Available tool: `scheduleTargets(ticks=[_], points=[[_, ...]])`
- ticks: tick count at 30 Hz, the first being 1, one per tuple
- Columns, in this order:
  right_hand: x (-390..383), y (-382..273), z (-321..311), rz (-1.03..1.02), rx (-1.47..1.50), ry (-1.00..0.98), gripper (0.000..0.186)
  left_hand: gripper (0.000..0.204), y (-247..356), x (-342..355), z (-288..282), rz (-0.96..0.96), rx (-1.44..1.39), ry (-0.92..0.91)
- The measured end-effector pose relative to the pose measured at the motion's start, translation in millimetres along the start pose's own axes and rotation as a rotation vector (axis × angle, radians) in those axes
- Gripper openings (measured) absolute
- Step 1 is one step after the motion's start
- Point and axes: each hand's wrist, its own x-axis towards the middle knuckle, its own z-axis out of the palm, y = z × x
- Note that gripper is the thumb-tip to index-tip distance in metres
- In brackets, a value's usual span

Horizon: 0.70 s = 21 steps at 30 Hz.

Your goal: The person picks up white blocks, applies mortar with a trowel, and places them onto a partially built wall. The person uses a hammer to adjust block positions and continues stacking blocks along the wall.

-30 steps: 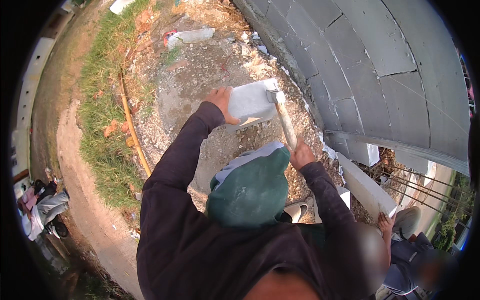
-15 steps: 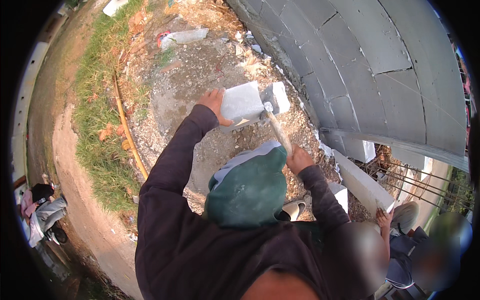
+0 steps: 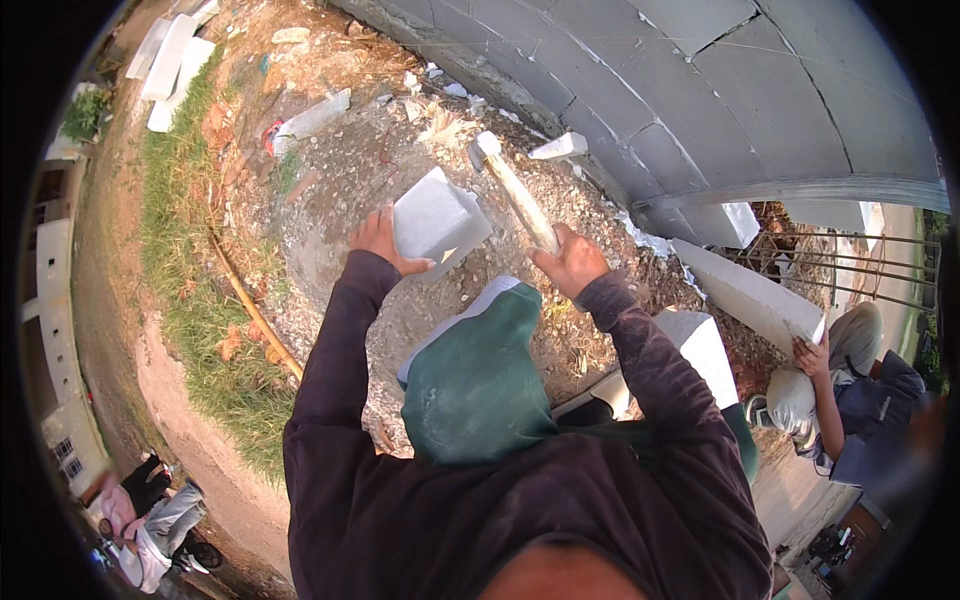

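Gravel and rubble underfoot point(image 3: 340, 190), with a strip of grass point(image 3: 190, 300) off to the left and a curved grey block wall point(image 3: 720, 90) across the upper right. Held a pale grey block point(image 3: 437, 220) in the left hand point(image 3: 378, 240) — fingers wrapped round its lower left edge, thumb lying along the near face, block lifted clear of the ground in front of the chest. Gripped a hammer point(image 3: 515, 195) in the right hand point(image 3: 572, 262), fingers curled tight about the lower end of the wooden handle. Long axis of the hammer ran from lower right to upper left, head up and away, pointing toward the wall's foot, head just above and to the right of the block's top corner — near, not touching as far as could be made out. Block sat tilted, one corner up, broad face turned toward the camera. Judged early to midway in the trimming: block looked whole in outline, edges mostly square, no fresh break visible; shaping apparently not finished, and placing on the wall not yet done. Loose offcuts point(image 3: 560, 147) scattered at the wall's base. Another person point(image 3: 850, 390) crouched at lower right, hand on a long pale slab point(image 3: 750, 295). Spare white blocks point(image 3: 175, 60) stacked at top left.
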Motion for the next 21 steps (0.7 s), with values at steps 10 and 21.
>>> scheduleTargets(ticks=[10,21], points=[[9,-21,13,-0.171,0.221,0.27,0.045,0.106,31,-86,97,0.166,0.225,0.659],[18,12,18,0.017,0.164,0.044,0.044,0.046,42,-96,112,0.153,0.252,0.859]])
